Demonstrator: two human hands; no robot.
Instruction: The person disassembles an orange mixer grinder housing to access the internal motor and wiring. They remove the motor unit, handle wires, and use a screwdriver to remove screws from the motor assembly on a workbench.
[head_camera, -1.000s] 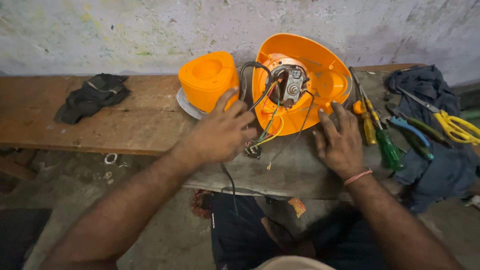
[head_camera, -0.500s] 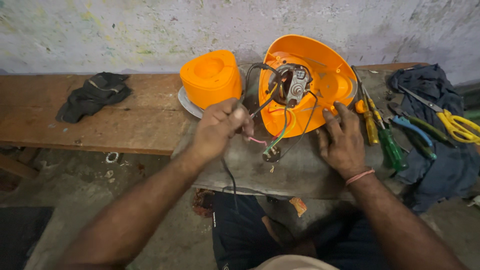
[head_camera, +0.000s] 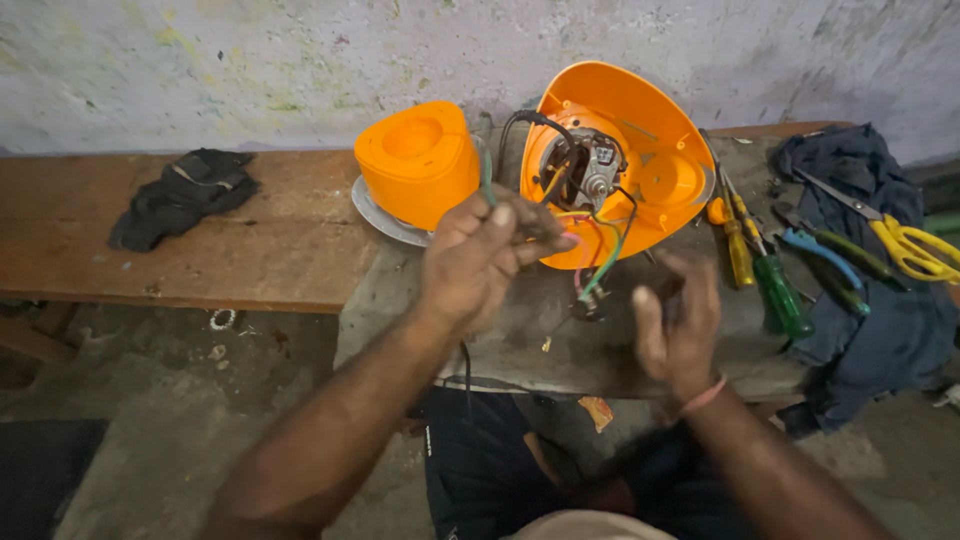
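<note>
Two bare hands work over the coloured wires (head_camera: 598, 270) that spill from an opened orange appliance housing (head_camera: 640, 150) lying on the bench (head_camera: 250, 250). Inside the housing a small motor (head_camera: 592, 168) sits exposed, with black leads looping around it. The left hand (head_camera: 480, 260) is closed in a pinch, its fingertips gripping what looks like the end of a pink wire just in front of the housing's lower rim. The right hand (head_camera: 678, 325) is blurred, fingers spread and loosely curled, holding nothing that can be made out; it hangs a little nearer the body, below and to the right of the wire bundle. The wires run from the motor down and toward the person, so their long axis points roughly from the housing to the gap between the two hands, ending at a small dark connector (head_camera: 590, 305) resting on the bench. The left hand is the nearer one and already touches them; the right is close but apart. An orange cover (head_camera: 418, 160) stands on a metal plate just left of the housing. Screwdrivers (head_camera: 760, 265), pliers and yellow-handled scissors (head_camera: 915, 245) lie to the right, partly on a dark blue cloth (head_camera: 880, 340). A black rag (head_camera: 180, 195) lies well apart at the left.
</note>
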